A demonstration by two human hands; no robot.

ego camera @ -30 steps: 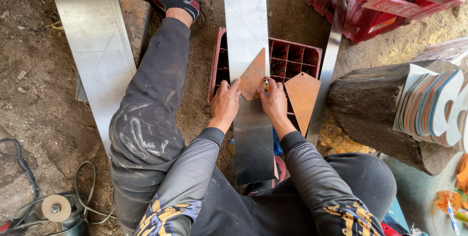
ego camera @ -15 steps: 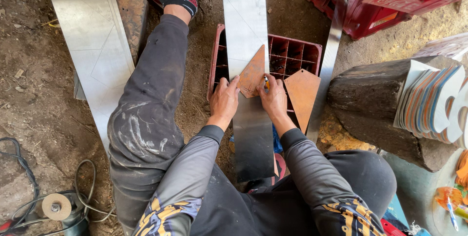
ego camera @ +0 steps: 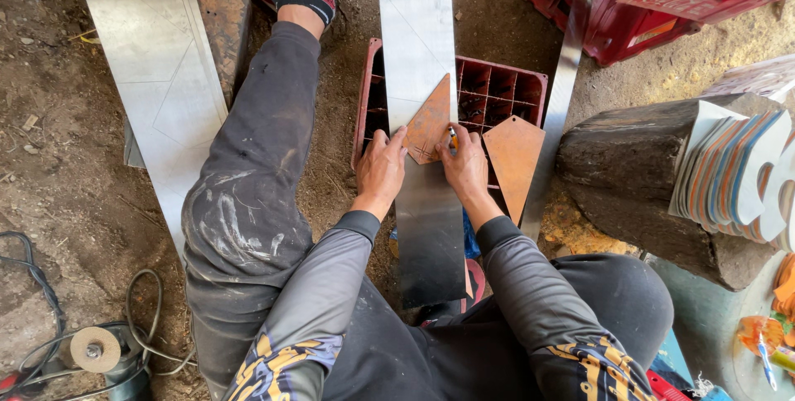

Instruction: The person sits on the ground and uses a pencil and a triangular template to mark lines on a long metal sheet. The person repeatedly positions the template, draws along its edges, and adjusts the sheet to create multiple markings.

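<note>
While left hand (ego camera: 381, 171) presses rusty kite-shaped metal template (ego camera: 429, 126) flat on long shiny steel strip (ego camera: 421, 103), right hand (ego camera: 465, 167) fingers pinch small marker (ego camera: 452, 137); best trace tight against edge, template unmoving.

Colourful crumpled wrapper (ego camera: 758, 335) at bottom right; no signs/screens.

A red crate (ego camera: 662, 3), a log (ego camera: 638, 177), stacked cut letters (ego camera: 737, 177) and an angle grinder (ego camera: 95, 351) lie around.
</note>
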